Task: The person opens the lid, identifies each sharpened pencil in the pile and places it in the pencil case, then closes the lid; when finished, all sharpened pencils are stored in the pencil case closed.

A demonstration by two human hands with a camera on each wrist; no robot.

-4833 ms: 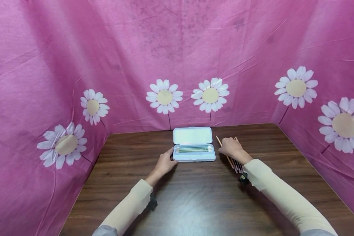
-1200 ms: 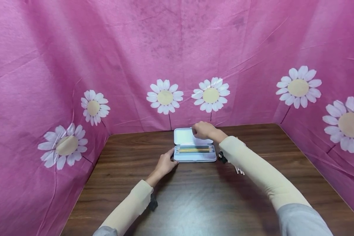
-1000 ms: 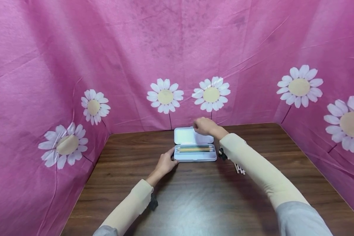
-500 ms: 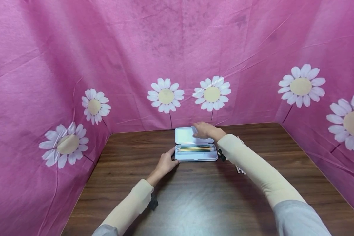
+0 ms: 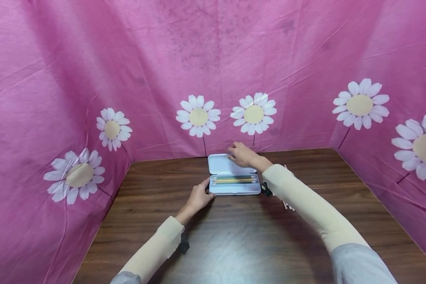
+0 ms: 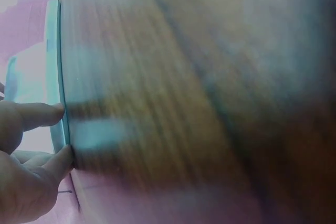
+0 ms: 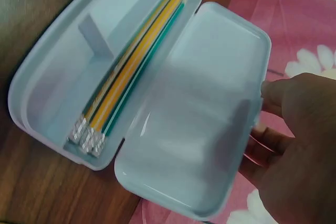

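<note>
A white pencil case [image 5: 234,193] lies open at the far middle of the table, its hinged lid [image 5: 220,165] tipped back towards the curtain. Along its rear compartment lie several green and yellow pencils [image 5: 233,180] with metal ferrules. My left hand [image 5: 198,197] holds the case's left end; in the left wrist view, thumb and finger grip its edge [image 6: 54,61]. At the lid's outer edge, my right hand [image 5: 245,155] pinches the rim, thumb on the inner side and fingers behind, as the right wrist view shows.
Right of the case, several loose pencils [image 5: 288,206] lie on the wooden table [image 5: 220,244], mostly hidden under my right forearm. A small divider [image 7: 96,35] stands in the case's front compartment. A pink curtain [image 5: 156,79] with daisies encloses the table's back and sides.
My right hand has gone from the loose pencils on the right to the lid's outer edge. Yellow pencils now show among those in the case. My left hand has stayed put.
</note>
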